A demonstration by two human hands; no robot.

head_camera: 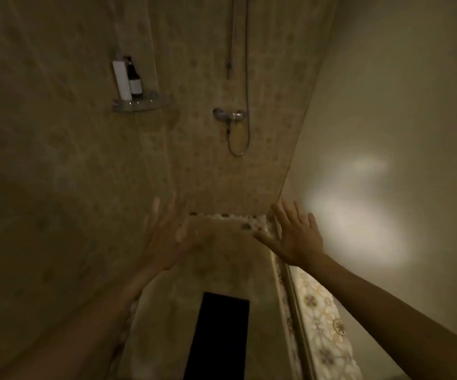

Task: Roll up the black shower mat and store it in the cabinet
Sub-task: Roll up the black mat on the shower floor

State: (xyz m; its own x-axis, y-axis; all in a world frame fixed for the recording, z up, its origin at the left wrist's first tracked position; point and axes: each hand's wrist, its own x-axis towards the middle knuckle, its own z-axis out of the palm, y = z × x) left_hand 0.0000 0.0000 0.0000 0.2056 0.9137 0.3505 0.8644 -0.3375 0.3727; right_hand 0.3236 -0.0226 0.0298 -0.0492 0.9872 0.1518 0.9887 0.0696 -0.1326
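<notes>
Down on the shower floor (167, 311), at the bottom middle of our view, lay the black shower mat (220, 334), flat and unrolled, its far short edge turned toward the tiled back wall (208, 165). We judged that the task stood at its very start: nothing of the mat was rolled, and no cabinet showed anywhere in the frame.

Our left hand (171, 237) was held out ahead with its fingers spread wide, palm forward; it was smeared by blur, so we could only say it seemed to hold nothing and touch nothing. Our right hand (294, 237) was likewise fully open, fingers fanned, empty, hanging beside the metal rail (295, 303) at the edge of the shower without clearly resting on it. Both hands were well above the mat and well apart from it.

The next move, as we read it, called for bending down, bringing both hands to one short edge of the mat, and curling that edge over to begin a tight roll along its length. In light this dim, finding the edge of a black mat would likely take touch more than sight.
</notes>
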